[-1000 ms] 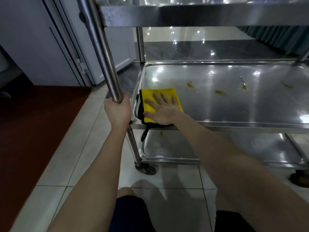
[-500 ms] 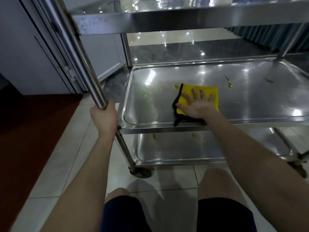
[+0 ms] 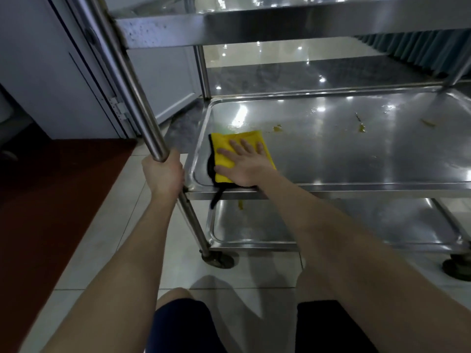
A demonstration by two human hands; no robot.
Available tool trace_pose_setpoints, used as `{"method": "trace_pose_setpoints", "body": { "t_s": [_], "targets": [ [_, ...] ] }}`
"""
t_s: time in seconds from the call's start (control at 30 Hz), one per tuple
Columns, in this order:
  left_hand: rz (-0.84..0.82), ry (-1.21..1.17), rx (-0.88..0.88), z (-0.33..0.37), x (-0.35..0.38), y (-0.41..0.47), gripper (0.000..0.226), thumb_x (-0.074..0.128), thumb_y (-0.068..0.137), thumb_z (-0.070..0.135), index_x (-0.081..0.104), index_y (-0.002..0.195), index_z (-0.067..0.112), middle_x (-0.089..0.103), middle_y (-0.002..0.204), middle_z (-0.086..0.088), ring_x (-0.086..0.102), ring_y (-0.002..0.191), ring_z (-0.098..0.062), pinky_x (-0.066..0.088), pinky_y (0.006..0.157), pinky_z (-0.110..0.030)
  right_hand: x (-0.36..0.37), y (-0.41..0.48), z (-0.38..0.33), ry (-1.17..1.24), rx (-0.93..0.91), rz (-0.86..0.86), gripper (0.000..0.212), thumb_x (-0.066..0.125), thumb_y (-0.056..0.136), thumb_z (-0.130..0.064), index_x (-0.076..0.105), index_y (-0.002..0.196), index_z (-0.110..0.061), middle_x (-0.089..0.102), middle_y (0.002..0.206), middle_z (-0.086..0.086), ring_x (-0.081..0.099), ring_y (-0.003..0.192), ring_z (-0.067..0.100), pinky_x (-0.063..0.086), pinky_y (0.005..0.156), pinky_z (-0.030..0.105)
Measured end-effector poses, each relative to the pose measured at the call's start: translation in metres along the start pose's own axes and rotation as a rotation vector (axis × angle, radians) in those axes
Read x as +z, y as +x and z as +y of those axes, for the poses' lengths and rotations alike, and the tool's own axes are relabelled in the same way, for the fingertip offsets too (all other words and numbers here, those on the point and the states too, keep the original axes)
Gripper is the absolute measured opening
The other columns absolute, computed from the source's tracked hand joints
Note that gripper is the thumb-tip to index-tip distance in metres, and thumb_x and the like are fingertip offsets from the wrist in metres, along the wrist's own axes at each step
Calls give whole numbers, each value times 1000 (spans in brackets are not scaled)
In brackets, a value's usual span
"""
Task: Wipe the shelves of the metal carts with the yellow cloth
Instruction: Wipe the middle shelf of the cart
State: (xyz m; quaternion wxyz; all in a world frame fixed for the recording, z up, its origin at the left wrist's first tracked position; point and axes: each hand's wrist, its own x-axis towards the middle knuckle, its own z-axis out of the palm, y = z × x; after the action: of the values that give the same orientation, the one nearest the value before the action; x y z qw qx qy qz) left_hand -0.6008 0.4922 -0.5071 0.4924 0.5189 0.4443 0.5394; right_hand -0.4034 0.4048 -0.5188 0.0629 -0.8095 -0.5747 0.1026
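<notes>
On the far outer side of the left hand [image 3: 163, 171] lies a dark red floor mat [image 3: 51, 194], with a grey panelled door [image 3: 38, 72] above it. The left hand is clamped round the polished round steel corner post [image 3: 122, 80] of the metal cart, with its fingers curled about the tube. I take that grip as a brace: a black caster wheel [image 3: 219, 259] sits below the hand, and the cart would likely roll under a wiping push.

Just inward of that hand, the folded yellow cloth with a black underside [image 3: 224, 146] lies flat in the near left corner of the shallow, rimmed stainless-steel middle shelf [image 3: 356, 159]. Its black tail droops over the front rim. The right hand [image 3: 246, 164] rests on top of the cloth, fingers straight and spread, pressing rather than gripping. A flat palm probably spreads the pressure across the whole pad.

Past the right hand's fingertips and off to its outer side, the shelf holds several yellow-brown food smears [image 3: 361, 127], not yet wiped. Below the right wrist, the steel bottom shelf [image 3: 331, 225] carries what looks like one similar yellow-brown drip [image 3: 240, 203] near its front left corner. Above both hands, the steel top shelf [image 3: 229, 29] shows mostly its speckled front edge, and I cannot tell what lies on it.
</notes>
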Motion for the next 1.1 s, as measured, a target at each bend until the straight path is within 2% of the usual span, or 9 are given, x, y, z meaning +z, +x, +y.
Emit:
{"method": "trace_pose_setpoints", "body": {
  "t_s": [0.2, 0.3, 0.4, 0.5, 0.6, 0.73, 0.8, 0.93, 1.1],
  "targets": [
    [7, -10, -18, 4, 1, -4, 25, 64, 74, 29, 45, 58, 30, 37, 46, 8, 38, 37, -14, 34, 41, -25, -33, -83, 186, -26, 300, 42, 97, 9, 75, -99, 6, 163, -58, -4, 178, -15, -4, 165, 19, -4, 130, 60],
    [8, -5, -7, 4, 2, -9, 29, 64, 74, 29, 38, 61, 30, 37, 49, 4, 37, 40, -16, 33, 44, -25, -39, -104, 224, -54, 389, 32, 97, 6, 76, -99, 5, 163, -57, -5, 179, -13, -4, 165, 22, -3, 128, 63],
    [10, 24, 7, 4, 4, -12, 33, 64, 74, 33, 41, 52, 33, 37, 51, 1, 38, 42, -17, 33, 46, -27, -33, -89, 202, -74, 459, 33, 99, 5, 77, -99, 6, 164, -54, -7, 179, -7, -7, 165, 29, -6, 125, 71],
    [-1, 18, 16, 4, 4, -12, 32, 63, 73, 34, 46, 47, 34, 38, 50, 5, 39, 43, -15, 33, 48, -27, -25, -48, 131, -73, 464, 38, 95, 11, 85, -96, 7, 167, -49, -10, 179, 0, -12, 164, 37, -9, 121, 76],
    [-18, 16, 29, 5, 6, -14, 28, 63, 71, 36, 48, 47, 36, 38, 50, 7, 40, 44, -16, 32, 47, -27, -6, -1, 21, -81, 268, -1, 88, 14, 92, -88, 7, 169, -45, -12, 179, 4, -15, 162, 41, -14, 119, 77],
    [-6, 51, 12, 5, 2, -11, 29, 64, 72, 39, 43, 57, 25, 42, 59, -12, 44, 55, -24, 37, 52, -40, 17, 22, -70, -93, 56, -2, 80, 10, 97, -80, 6, 169, -44, -10, 179, 5, -15, 163, 40, -13, 119, 76],
    [-34, 73, 11, 5, -1, -12, 28, 64, 73, 38, 47, 64, 17, 45, 61, -15, 47, 57, -27, 41, 54, -43, 17, 16, -66, -66, 10, -11, 79, 11, 96, -80, 6, 168, -48, -9, 179, 0, -15, 164, 34, -13, 122, 73],
    [-55, 93, 35, 12, -4, -16, 28, 63, 70, 38, 42, 68, 19, 41, 63, -14, 44, 57, -24, 39, 54, -40, 8, -20, -24, -49, -67, -20, 84, 14, 86, -87, 11, 164, -57, -2, 178, -14, -6, 165, 20, -5, 129, 60],
    [-88, 116, 9, 20, -9, -21, 26, 66, 73, 39, 49, 66, 20, 52, 60, -12, 56, 51, -23, 51, 51, -39, -17, -86, 92, -24, 133, 10, 95, 12, 75, -97, 14, 163, -59, 3, 178, -18, 0, 165, 17, 1, 131, 54]
  ]
}}
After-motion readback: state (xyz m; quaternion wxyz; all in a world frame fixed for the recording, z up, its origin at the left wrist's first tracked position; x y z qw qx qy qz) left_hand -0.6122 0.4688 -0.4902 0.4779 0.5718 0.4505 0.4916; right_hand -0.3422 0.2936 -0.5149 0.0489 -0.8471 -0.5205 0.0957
